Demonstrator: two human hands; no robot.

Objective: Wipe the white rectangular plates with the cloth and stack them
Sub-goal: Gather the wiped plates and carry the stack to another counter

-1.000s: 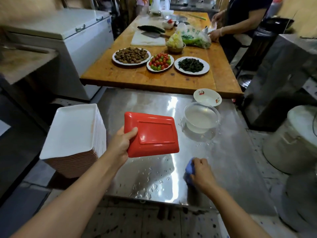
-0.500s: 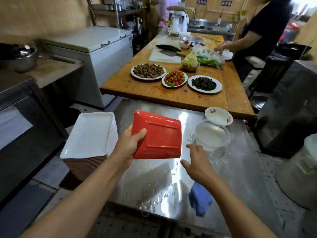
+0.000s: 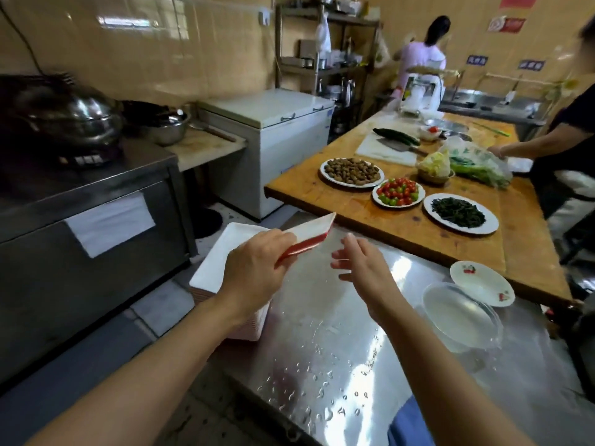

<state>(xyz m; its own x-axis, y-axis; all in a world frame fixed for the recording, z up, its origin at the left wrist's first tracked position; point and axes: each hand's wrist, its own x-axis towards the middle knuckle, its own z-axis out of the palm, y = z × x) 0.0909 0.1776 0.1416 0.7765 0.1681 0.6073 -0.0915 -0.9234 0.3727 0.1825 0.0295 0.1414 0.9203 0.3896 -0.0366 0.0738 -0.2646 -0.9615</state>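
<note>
My left hand (image 3: 254, 273) grips a rectangular plate (image 3: 310, 235), white inside and red underneath, tilted almost edge-on above the stack of white rectangular plates (image 3: 219, 262) at the steel table's left end. My right hand (image 3: 360, 268) hovers just right of the plate with fingers spread, holding nothing. The blue cloth (image 3: 407, 426) lies on the wet steel table at the bottom edge, partly hidden by my right forearm.
A clear bowl of water (image 3: 460, 317) and a small white dish (image 3: 481, 283) sit on the steel table (image 3: 322, 333) at right. A wooden table (image 3: 354, 210) beyond holds plates of food. Two people work at the back. A steel counter stands at left.
My right hand let go of the blue cloth and rose beside the plate. My left hand turned the plate from red underside facing me to nearly edge-on, over the stack. The view swung left.
</note>
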